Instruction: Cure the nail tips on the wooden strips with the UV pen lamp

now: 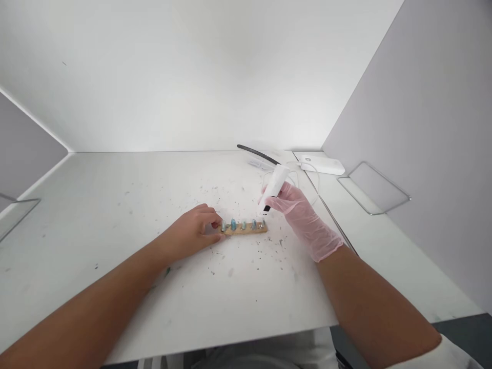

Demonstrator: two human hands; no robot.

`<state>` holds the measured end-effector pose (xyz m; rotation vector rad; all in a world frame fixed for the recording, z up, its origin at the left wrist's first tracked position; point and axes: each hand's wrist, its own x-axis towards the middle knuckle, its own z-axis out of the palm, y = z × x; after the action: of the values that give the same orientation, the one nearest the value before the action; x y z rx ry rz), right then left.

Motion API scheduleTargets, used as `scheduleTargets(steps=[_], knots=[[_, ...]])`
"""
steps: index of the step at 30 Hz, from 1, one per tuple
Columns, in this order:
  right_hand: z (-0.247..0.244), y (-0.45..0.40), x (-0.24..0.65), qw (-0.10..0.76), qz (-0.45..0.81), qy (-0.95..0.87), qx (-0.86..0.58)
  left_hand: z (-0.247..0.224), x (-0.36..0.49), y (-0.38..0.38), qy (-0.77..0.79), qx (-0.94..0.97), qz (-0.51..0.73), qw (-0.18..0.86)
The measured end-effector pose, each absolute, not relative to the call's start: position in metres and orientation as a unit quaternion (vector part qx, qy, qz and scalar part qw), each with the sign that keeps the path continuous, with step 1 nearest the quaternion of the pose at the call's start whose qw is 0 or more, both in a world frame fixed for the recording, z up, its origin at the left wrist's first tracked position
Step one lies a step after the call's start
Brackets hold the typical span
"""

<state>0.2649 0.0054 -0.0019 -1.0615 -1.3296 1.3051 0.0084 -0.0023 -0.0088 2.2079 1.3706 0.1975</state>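
Observation:
My bare left hand (pixel 202 225) pinches the left end of a narrow wooden strip (pixel 240 231) lying on the white table. Along the strip stand several small, shiny blue and clear pieces that look like false nail tips (pixel 233 224). In a thin pink glove, my right hand (pixel 290 202) grips a white handheld device (pixel 275 182) with a dark lower end. That end points down, just above the strip's right end and apart from it.
Behind the device lies a dark curved strip (pixel 255 151) beside a clear packet (pixel 259 163). A thin cable (pixel 318 179) loops near a white box-shaped unit (pixel 322 164). Wire frames (pixel 372 187) stand out at both sides. Dark specks dot the tabletop (pixel 172 302). Walls enclose the back and sides.

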Motion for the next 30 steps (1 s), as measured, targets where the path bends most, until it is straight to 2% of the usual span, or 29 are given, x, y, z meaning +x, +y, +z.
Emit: scheduleTargets(steps=[6, 13, 16, 24, 30], knots=[[-0.016, 0.014, 0.264, 0.45, 0.536, -0.553, -0.452, -0.015, 0.01, -0.002, 0.456, 0.856, 0.041, 0.242], [-0.011, 0.005, 0.258, 0.476, 0.529, -0.56, -0.425, -0.017, 0.009, -0.003, 0.449, 0.858, 0.042, 0.247], [-0.011, -0.001, 0.254, 0.461, 0.527, -0.579, -0.418, -0.018, 0.01, -0.004, 0.443, 0.862, 0.046, 0.242], [-0.017, -0.001, 0.261, 0.437, 0.464, -0.634, -0.438, -0.014, 0.008, -0.003, 0.461, 0.854, 0.036, 0.24], [-0.016, 0.003, 0.265, 0.452, 0.458, -0.632, -0.432, -0.004, -0.002, -0.001, 0.477, 0.851, 0.002, 0.221]])
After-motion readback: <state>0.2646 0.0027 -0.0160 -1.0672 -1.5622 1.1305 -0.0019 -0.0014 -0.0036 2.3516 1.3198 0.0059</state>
